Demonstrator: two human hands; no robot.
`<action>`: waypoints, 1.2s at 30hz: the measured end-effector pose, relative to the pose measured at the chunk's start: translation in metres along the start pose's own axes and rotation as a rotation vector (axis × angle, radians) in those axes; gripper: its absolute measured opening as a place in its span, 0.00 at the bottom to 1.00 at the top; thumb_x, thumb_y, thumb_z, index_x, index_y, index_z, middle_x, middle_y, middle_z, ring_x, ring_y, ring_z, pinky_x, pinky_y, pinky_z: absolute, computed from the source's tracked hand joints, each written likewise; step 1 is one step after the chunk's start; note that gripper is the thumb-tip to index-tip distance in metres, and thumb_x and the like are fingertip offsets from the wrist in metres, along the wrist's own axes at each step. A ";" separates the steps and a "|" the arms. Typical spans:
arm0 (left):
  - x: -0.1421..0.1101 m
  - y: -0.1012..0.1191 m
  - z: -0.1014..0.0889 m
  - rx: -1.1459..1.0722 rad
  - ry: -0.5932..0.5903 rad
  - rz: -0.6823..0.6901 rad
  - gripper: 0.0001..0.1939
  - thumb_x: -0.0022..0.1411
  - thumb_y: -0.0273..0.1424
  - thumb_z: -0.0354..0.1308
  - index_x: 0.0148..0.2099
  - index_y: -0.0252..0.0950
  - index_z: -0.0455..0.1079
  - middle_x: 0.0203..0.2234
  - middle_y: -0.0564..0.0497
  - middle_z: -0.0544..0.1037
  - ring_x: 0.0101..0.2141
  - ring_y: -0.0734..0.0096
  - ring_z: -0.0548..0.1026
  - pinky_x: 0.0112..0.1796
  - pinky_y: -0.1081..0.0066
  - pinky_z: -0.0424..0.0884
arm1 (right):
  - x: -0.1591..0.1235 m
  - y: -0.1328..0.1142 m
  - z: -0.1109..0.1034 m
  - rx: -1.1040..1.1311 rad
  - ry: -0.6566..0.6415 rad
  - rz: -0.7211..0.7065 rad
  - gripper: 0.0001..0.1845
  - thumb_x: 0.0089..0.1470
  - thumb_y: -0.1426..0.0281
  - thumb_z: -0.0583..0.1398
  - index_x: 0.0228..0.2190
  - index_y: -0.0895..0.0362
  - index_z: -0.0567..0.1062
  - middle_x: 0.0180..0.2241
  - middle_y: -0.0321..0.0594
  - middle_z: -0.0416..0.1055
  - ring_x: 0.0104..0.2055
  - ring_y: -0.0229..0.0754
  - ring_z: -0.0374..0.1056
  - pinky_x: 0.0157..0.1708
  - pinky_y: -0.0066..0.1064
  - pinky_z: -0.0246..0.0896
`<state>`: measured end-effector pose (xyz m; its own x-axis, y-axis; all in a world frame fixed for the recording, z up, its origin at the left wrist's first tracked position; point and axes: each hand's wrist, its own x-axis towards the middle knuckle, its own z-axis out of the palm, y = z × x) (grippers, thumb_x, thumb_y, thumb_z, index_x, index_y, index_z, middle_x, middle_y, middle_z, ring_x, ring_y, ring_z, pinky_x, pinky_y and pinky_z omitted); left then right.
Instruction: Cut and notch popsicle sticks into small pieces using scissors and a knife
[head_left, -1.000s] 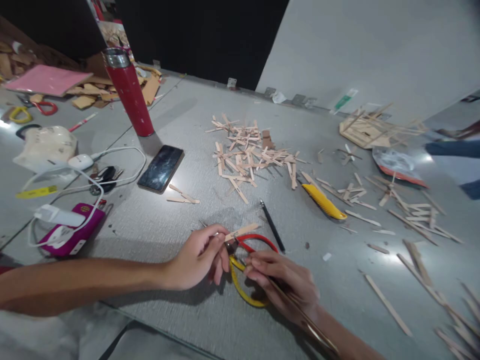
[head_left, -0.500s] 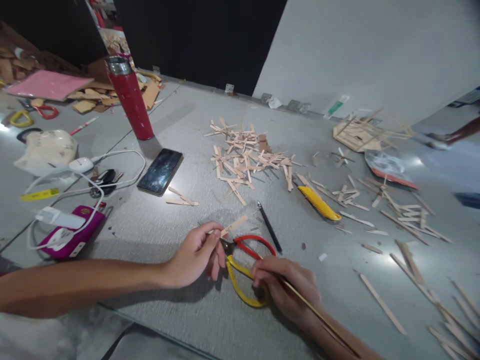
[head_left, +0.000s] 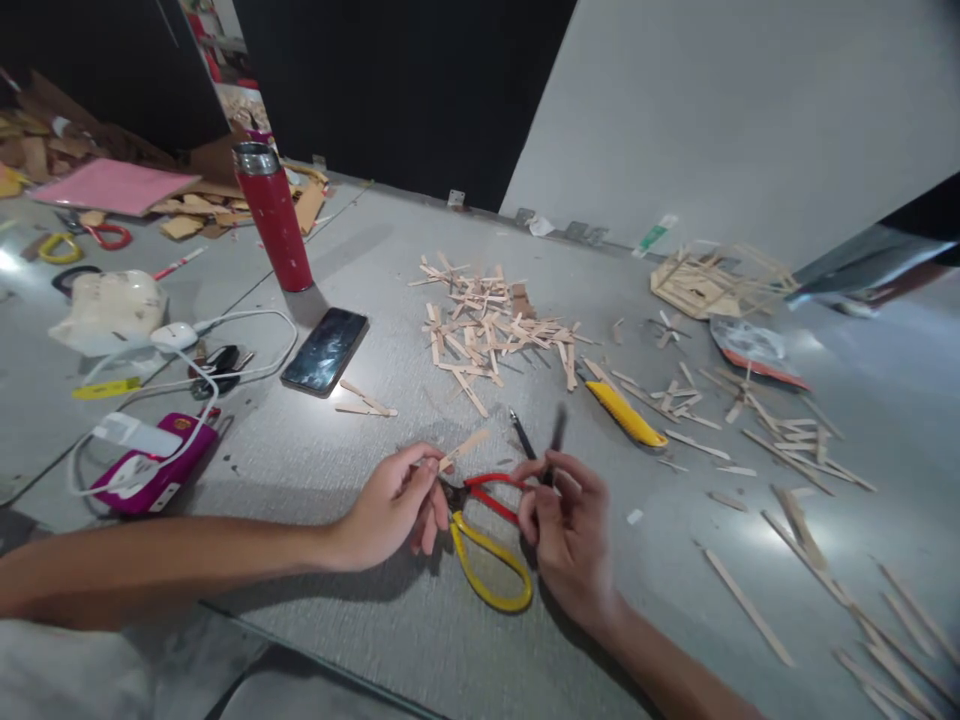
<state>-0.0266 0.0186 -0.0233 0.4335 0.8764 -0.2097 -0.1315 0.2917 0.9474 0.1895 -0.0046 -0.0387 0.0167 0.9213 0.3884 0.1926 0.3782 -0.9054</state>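
My left hand [head_left: 396, 506] rests on the grey table [head_left: 315, 470] and pinches one end of a short wooden stick [head_left: 463, 447], which points up and to the right. Scissors [head_left: 486, 562] with one red and one yellow handle lie flat between my hands. My right hand [head_left: 566, 530] is just right of them, fingers closed round a black pen [head_left: 556, 438]. The pen is smeared by motion and its tip sits near the red handle.
A heap of cut wooden sticks [head_left: 487, 325] lies beyond my hands, with a yellow utility knife [head_left: 624, 413] to its right. More sticks [head_left: 795, 440] scatter across the right. A phone [head_left: 325, 350], a red flask [head_left: 274, 216], a pink case [head_left: 142, 470] and white cables [head_left: 232, 375] are on the left.
My right hand left the scissors' yellow handle, moved up and took the black pen off the table. The long thin stick it held is gone from view. My left hand kept its stick.
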 end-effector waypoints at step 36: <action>-0.003 -0.003 0.001 0.021 0.081 0.115 0.21 0.75 0.47 0.50 0.38 0.35 0.64 0.27 0.56 0.71 0.17 0.84 0.66 0.17 0.80 0.62 | -0.014 -0.005 -0.004 -0.743 -0.218 -0.543 0.25 0.63 0.86 0.57 0.59 0.61 0.71 0.47 0.47 0.83 0.47 0.42 0.81 0.50 0.29 0.75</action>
<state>-0.0265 0.0151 -0.0254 0.3428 0.9321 -0.1174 -0.1567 0.1799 0.9711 0.1918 -0.0196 -0.0390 -0.4283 0.6613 0.6159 0.6971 0.6754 -0.2405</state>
